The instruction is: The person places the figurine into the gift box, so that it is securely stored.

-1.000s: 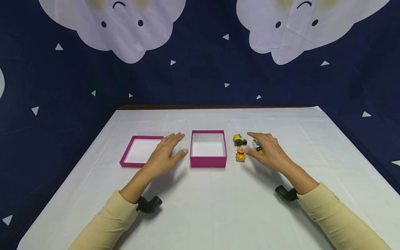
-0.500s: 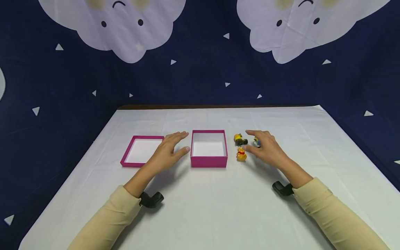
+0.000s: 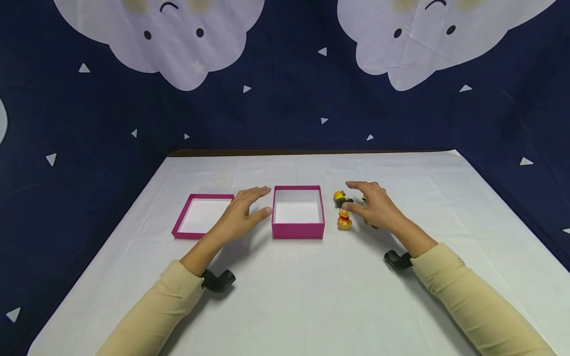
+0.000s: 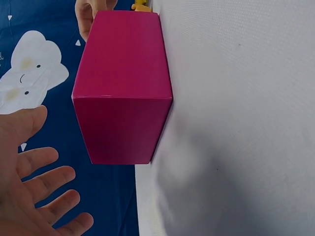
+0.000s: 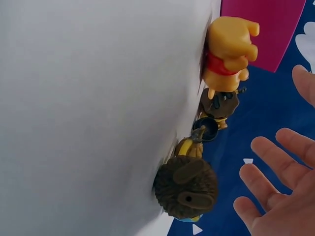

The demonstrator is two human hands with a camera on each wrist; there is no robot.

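Note:
My left hand (image 3: 238,217) hovers with spread fingers just left of an open magenta box (image 3: 297,231) with a white inside. In the left wrist view, its fingers (image 4: 51,184) stand apart from the box's side. Above several small toy figures to the box's right is my right hand (image 3: 376,207), fingers extended and holding nothing. A Winnie the Pooh figure (image 3: 344,221) with a red top lies near its thumb. Behind that is a yellow-and-dark figure (image 3: 340,199). The hand partly hides other figures; the right wrist view shows one with a rough brown underside (image 5: 187,189).
A shallow magenta lid (image 3: 181,216), white inside, lies left of the box, partly covered by my left hand. White cloth (image 3: 303,296) covers the table. A dark blue curtain (image 3: 285,109) with clouds hangs behind. Black wrist cameras (image 3: 219,281) sit under both wrists.
My right hand has shifted slightly left and away from me, over the figures. The left hand has edged right toward the box. The box, lid and figures stay in place.

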